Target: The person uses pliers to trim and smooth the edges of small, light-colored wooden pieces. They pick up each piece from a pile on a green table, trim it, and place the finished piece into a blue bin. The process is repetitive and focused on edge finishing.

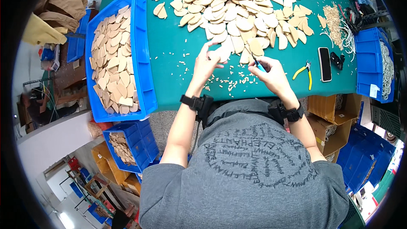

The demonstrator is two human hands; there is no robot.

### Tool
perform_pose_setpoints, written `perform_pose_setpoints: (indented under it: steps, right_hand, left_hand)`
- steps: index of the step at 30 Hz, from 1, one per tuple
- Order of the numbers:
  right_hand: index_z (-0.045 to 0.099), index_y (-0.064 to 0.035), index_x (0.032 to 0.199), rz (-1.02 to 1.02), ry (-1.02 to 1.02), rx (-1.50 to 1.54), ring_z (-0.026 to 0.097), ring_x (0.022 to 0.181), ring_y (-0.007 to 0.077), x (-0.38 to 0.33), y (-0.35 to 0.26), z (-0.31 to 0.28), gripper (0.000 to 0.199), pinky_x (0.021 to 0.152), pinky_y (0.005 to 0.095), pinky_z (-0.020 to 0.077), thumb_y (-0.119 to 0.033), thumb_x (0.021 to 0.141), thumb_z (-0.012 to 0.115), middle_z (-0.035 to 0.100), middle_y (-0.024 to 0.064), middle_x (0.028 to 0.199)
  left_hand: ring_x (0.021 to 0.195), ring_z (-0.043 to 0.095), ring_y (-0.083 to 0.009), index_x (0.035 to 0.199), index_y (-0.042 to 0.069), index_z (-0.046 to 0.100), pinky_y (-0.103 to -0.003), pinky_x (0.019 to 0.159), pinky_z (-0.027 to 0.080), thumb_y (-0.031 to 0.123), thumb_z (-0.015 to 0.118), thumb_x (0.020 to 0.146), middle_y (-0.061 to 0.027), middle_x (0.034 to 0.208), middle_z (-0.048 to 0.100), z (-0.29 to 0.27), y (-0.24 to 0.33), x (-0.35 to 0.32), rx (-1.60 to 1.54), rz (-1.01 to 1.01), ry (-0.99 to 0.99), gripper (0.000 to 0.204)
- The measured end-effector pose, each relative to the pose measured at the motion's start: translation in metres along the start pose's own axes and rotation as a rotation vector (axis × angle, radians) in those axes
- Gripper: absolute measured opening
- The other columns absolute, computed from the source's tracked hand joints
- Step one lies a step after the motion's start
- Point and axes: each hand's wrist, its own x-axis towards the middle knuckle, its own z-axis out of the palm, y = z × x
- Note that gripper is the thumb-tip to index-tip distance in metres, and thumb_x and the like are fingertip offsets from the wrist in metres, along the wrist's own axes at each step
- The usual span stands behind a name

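Observation:
My left hand (205,64) pinches a pale heart-shaped wooden piece (222,53) just above the green table (169,46). My right hand (271,73) is closed on a small tool with a blue handle (258,65), its dark tip pointing up toward the held piece. Beyond both hands lies a big heap of the same wooden pieces (237,4). Small wood chips (229,82) are scattered on the table below my hands.
A long blue bin (142,63) full of wooden pieces stands at the left. Yellow-handled pliers (306,73), a black phone (325,63) and a blue bin of cord (373,65) lie at the right. Another blue bin (142,142) sits below the table edge.

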Motion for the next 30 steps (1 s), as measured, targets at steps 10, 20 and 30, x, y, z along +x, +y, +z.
perform_pose_setpoints:
  steps: [10, 20, 30]
  right_hand:
    - [0.066, -0.0049, 0.095, -0.025, -0.163, -0.072, 0.048, 0.066, 0.0042, 0.011, -0.022, 0.031, 0.027, 0.060, 0.0218, 0.0393, -0.029, 0.082, 0.066, 0.059, -0.0012, 0.072]
    - [0.067, -0.0039, 0.094, -0.148, -0.161, -0.217, 0.052, 0.065, 0.0078, 0.009, -0.036, 0.047, 0.025, 0.061, 0.0247, 0.0437, -0.026, 0.081, 0.066, 0.061, 0.0032, 0.073]
    - [0.067, -0.0036, 0.088, -0.145, -0.111, -0.222, 0.052, 0.060, 0.0059, 0.008, -0.045, 0.076, 0.017, 0.056, 0.0224, 0.0432, -0.018, 0.081, 0.067, 0.060, 0.0003, 0.067]
  left_hand:
    - [0.074, 0.066, -0.0145, 0.120, 0.000, 0.056, -0.022, 0.058, 0.055, 0.015, 0.065, 0.089, -0.0109, 0.096, 0.066, 0.003, 0.067, -0.073, -0.182, 0.126, -0.061, 0.036]
    - [0.073, 0.066, -0.0140, 0.116, 0.002, 0.061, -0.021, 0.056, 0.052, 0.012, 0.066, 0.088, -0.0094, 0.102, 0.066, -0.011, 0.071, -0.092, 0.032, 0.233, 0.076, 0.030]
    - [0.074, 0.067, -0.0151, 0.115, 0.001, 0.062, -0.021, 0.054, 0.051, 0.014, 0.066, 0.088, -0.0101, 0.102, 0.066, -0.036, 0.072, -0.095, 0.046, 0.257, 0.061, 0.031]
